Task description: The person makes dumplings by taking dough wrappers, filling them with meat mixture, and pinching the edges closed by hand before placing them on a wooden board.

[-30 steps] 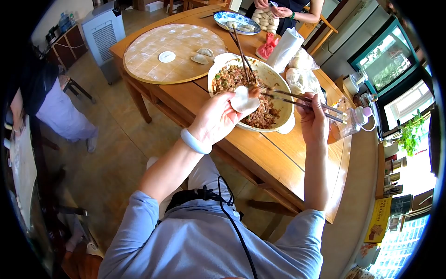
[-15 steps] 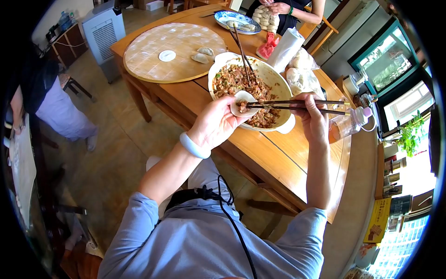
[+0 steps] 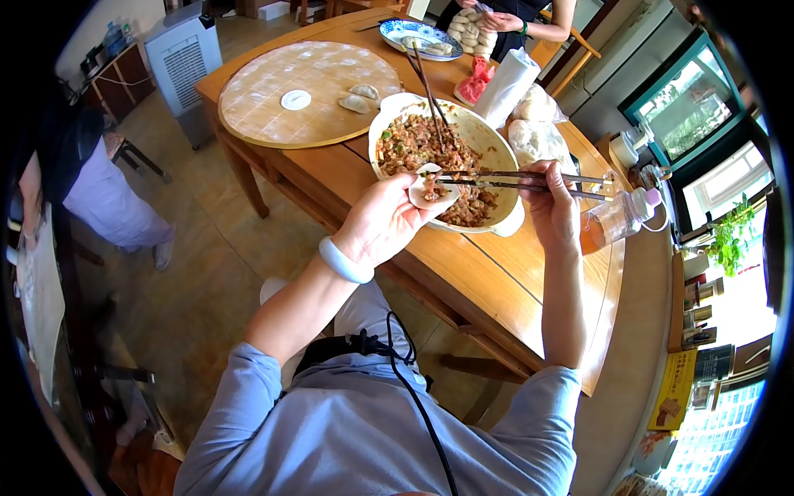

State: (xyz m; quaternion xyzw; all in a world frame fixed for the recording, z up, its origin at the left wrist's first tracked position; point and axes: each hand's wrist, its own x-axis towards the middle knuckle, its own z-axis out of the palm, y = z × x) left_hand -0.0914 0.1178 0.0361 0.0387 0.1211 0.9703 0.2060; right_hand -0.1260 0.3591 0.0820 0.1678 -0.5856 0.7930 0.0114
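Observation:
My left hand (image 3: 385,211) is closed on a round dumpling wrapper (image 3: 438,198), which lies across its fingers with a little meat filling on it. In my right hand (image 3: 550,207) is a pair of dark chopsticks (image 3: 509,183), their tips at the filling on the wrapper. Just beyond both hands stands a white bowl (image 3: 504,157) of minced filling (image 3: 413,140), with a second pair of chopsticks (image 3: 428,95) standing in it. On the round floured board (image 3: 273,78) to the left lie a flat wrapper (image 3: 296,100) and two folded dumplings (image 3: 356,103).
A blue-patterned plate (image 3: 393,35) with dumplings is at the table's far side, near another person's hands (image 3: 496,21). Right of the bowl are red watermelon (image 3: 475,80), a paper roll (image 3: 507,87), plastic bags (image 3: 536,140) and a bottle (image 3: 616,219). Another person (image 3: 107,182) stands at left.
The chopstick tips have shifted slightly upward over the wrapper, and my right hand has moved a little left. The left hand still holds the wrapper.

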